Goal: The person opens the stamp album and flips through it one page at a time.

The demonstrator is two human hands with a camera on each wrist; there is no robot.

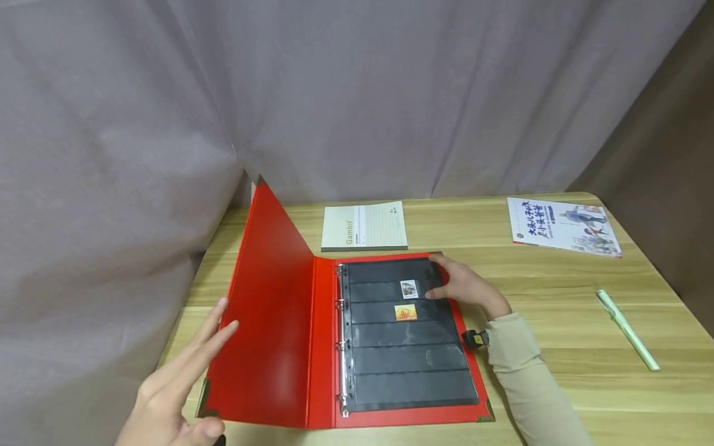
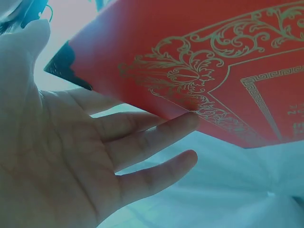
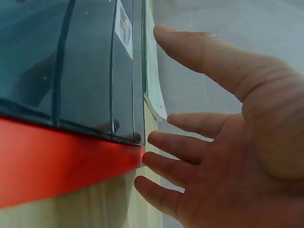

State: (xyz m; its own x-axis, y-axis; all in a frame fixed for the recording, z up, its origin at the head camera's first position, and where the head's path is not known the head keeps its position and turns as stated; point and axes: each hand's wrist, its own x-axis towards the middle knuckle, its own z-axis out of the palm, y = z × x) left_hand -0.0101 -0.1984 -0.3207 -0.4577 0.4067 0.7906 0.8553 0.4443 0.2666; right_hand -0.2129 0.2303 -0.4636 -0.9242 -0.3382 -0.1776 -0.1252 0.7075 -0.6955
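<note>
A red ring binder (image 1: 321, 371) lies open on the table, its front cover (image 1: 268, 310) tilted up at the left. Black pocket pages (image 1: 413, 365) sit on its metal rings. Two stamps show in the upper pockets, a grey-and-white stamp (image 1: 409, 289) and a yellow-orange stamp (image 1: 405, 312). My left hand (image 1: 170, 384) is at the raised cover's outer edge with fingers extended; in the left wrist view they lie against the gold-patterned outside (image 2: 199, 57). Over the binder's upper right corner, my right hand (image 1: 465, 286) has thumb and fingers spread, holding nothing; the right wrist view shows the fingertips by the corner.
A Gambit notepad (image 1: 365, 226) lies behind the binder. Toward the right back is a booklet (image 1: 563, 226) with a cartoon cover, and a pale green pen (image 1: 627, 331) lies nearer the right edge. Grey curtain (image 1: 357, 105) hangs behind and at the left of the wooden table (image 1: 546, 279).
</note>
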